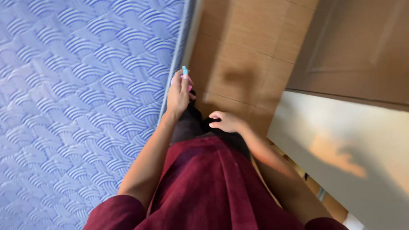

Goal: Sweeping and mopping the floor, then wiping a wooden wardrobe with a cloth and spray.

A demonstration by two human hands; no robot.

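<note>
Between left fingers: small pink-and-turquoise plastic object point(184, 76), left hand point(178, 97) clenched on it (mattress edge beside) | right hand point(224, 122) loose on dark garment point(191, 123) | step, judged: carrying; steady grip needed.

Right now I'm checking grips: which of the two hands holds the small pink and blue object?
The left hand, raised beside the blue quilted mattress; the right hand holds nothing visible.

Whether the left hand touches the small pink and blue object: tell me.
Touching. The head view shows the left hand closed around the small pink and blue object.
</note>
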